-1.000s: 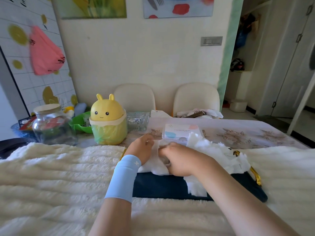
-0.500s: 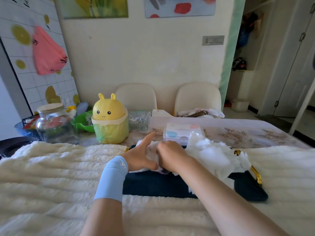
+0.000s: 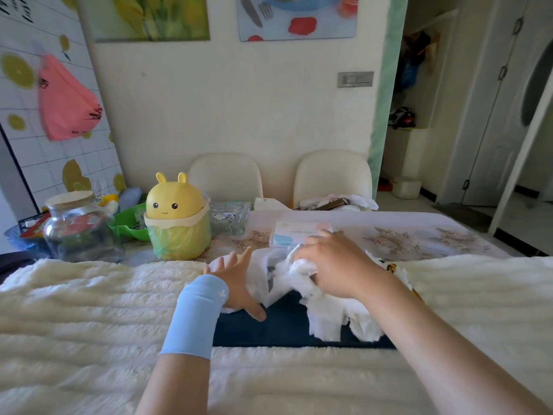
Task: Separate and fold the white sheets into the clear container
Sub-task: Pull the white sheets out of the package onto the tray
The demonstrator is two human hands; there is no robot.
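Note:
A heap of crumpled white sheets (image 3: 326,316) lies on a dark blue mat (image 3: 269,327) in the middle of the table. My right hand (image 3: 335,262) is closed on a bunch of these sheets and holds it just above the heap. My left hand (image 3: 239,283), with a light blue wrist sleeve, presses flat with its fingers spread on a white sheet (image 3: 263,280) at the left end of the mat. That sheet stretches up toward my right hand. A clear box with a pastel label (image 3: 299,235) stands just behind the hands.
A fluffy cream blanket (image 3: 89,310) covers the near side of the table. At the back left stand a yellow bunny-shaped bin (image 3: 176,217), a glass jar (image 3: 74,226), a green bowl (image 3: 128,223) and a clear glass dish (image 3: 230,217). Two cream chairs (image 3: 332,175) face me.
My right hand has moved right and lifted with a bunch of sheets. My left hand has spread its fingers and now lies flat on a sheet. The view has shifted slightly.

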